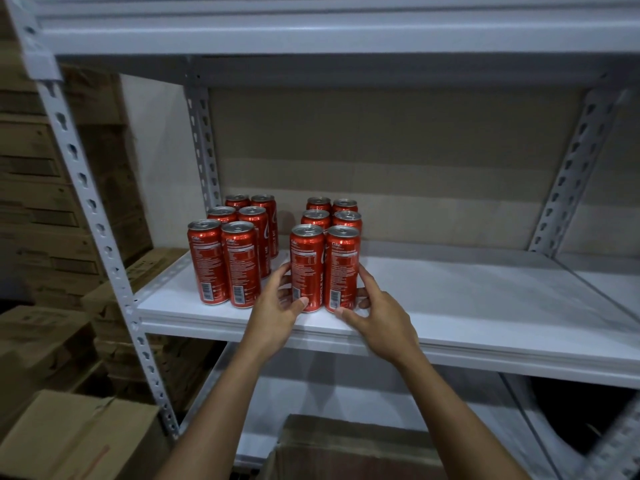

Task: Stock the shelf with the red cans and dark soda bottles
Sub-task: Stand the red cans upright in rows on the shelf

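Twelve tall red aluminium cans stand upright on the white metal shelf (450, 306) in two blocks of six, the left block (232, 251) near the perforated grey upright (104, 237), the right block (327, 251) a gap away; the left hand (277, 311) curls round the front-left can (307, 268) of the right block, thumb on its face; the right hand (374, 315) likewise grips the front-right can (341, 268). Brown cardboard boxes (69, 434) sit left of the rack.

Stockroom, white slotted metal shelving (485, 344), stacked cardboard boxes (45, 209) alongside
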